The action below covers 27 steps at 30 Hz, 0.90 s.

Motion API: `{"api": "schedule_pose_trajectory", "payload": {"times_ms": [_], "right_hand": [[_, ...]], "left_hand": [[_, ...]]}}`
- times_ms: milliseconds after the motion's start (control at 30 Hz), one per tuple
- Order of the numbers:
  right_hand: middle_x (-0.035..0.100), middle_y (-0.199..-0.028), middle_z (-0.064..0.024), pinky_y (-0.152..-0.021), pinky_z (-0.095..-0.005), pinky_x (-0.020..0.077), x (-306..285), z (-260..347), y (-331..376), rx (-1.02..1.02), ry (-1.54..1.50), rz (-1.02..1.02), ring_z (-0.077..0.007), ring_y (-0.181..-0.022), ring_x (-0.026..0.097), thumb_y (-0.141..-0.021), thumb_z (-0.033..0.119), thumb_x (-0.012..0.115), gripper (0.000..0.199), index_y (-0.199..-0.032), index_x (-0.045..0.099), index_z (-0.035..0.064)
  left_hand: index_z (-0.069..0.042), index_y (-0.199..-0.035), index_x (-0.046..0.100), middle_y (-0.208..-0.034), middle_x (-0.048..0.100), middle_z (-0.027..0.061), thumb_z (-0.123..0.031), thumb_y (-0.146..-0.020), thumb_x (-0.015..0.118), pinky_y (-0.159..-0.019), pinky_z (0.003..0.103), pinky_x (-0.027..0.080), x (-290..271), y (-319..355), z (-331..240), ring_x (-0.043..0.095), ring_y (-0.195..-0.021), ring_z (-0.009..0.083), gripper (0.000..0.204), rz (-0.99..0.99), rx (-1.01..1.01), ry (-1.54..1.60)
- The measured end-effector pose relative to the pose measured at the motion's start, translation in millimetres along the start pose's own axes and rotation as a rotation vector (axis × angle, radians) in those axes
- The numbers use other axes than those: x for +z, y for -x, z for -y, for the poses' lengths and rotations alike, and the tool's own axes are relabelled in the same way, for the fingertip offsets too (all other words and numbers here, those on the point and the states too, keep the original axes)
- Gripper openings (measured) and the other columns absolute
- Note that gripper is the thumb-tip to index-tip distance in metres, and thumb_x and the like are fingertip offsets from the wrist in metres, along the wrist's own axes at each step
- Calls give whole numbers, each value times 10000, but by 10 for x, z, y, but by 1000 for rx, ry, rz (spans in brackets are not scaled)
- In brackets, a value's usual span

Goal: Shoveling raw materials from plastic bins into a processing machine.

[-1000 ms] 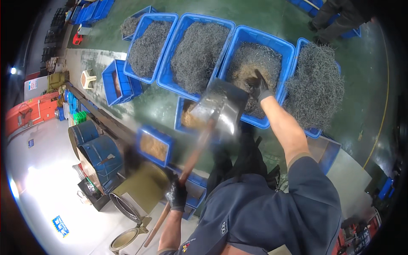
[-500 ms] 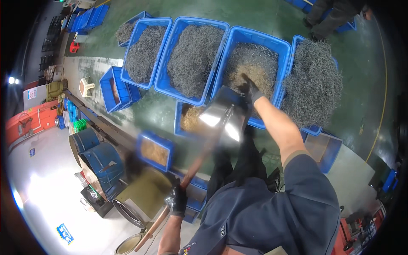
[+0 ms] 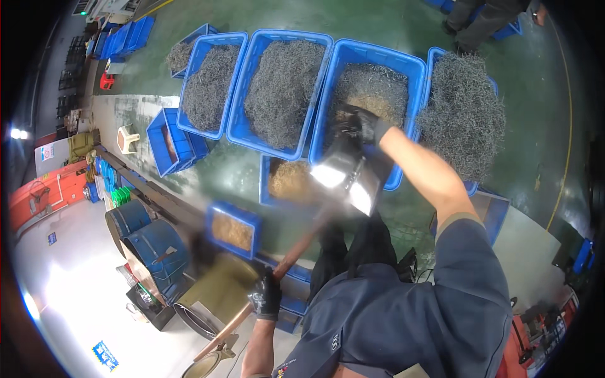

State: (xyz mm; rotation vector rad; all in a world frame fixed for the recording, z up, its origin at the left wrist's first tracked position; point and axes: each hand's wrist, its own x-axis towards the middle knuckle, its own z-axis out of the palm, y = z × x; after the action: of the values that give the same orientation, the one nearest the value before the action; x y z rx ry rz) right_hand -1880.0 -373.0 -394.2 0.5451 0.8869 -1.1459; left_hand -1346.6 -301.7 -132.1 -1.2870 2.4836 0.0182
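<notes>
My left hand (image 3: 266,294), in a black glove, is closed around the wooden handle of a shovel (image 3: 302,244). The metal shovel blade (image 3: 343,175) reaches over the near edge of a blue tub (image 3: 403,61), its surface shining. Inside the tub lie grey metal bits (image 3: 384,79) with tan granules (image 3: 378,104) among them. My right hand (image 3: 364,126), also black-gloved, is over the tub at the far end of the blade. Its fingers are stretched to the left and partly blurred; dark shapes beneath them are hard to make out.
Blue tubs of tangled grey metal pieces (image 3: 283,94) stand on both sides, one heaped high (image 3: 463,116). Smaller bins of tan granules (image 3: 290,178) sit nearer. At left are blue drums (image 3: 154,252), an olive barrel (image 3: 224,286) and a stool (image 3: 127,139). Another person's legs (image 3: 472,25) show at far right.
My right hand has drawn back from the tan granules toward the shovel blade. The blade has shifted slightly right and nearer, while my left hand keeps its hold on the handle.
</notes>
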Motion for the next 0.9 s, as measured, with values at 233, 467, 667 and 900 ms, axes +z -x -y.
{"api": "schedule_pose_trajectory", "payload": {"times_ms": [233,467,667,900], "right_hand": [[537,-1308,-105,-886,-406,478,-316,436,425,-601,213,-66,-250,-1112,551,-950,236,547,399,-1337,493,154],[437,-1431,-171,-1130,-374,340,325,247,1413,-881,-304,766,-221,-1287,472,-993,116,453,416,-1403,415,58],[659,-1151,-145,-893,-374,504,607,-549,1515,-1190,1554,406,-275,-1064,631,-896,131,575,300,-1169,634,20],[666,-1032,-122,-821,-406,504,456,-515,1073,-1471,1869,406,-310,-932,627,-869,182,549,270,-1107,663,128]], "left_hand": [[-104,-970,618,-703,611,119,-294,-810,640,-548,464,481,29,-131,71,620,-642,328,250,74,-15,29],[-37,-974,637,-778,650,155,-310,-820,643,-632,463,519,13,-444,-142,641,-708,360,314,29,-97,127],[-35,-1019,635,-853,669,164,-243,-857,609,-652,456,519,-84,-561,-197,649,-761,362,265,115,-116,101],[-54,-1087,619,-897,669,158,-218,-873,591,-668,457,516,-84,-668,-152,644,-784,357,271,52,-45,151]]}}
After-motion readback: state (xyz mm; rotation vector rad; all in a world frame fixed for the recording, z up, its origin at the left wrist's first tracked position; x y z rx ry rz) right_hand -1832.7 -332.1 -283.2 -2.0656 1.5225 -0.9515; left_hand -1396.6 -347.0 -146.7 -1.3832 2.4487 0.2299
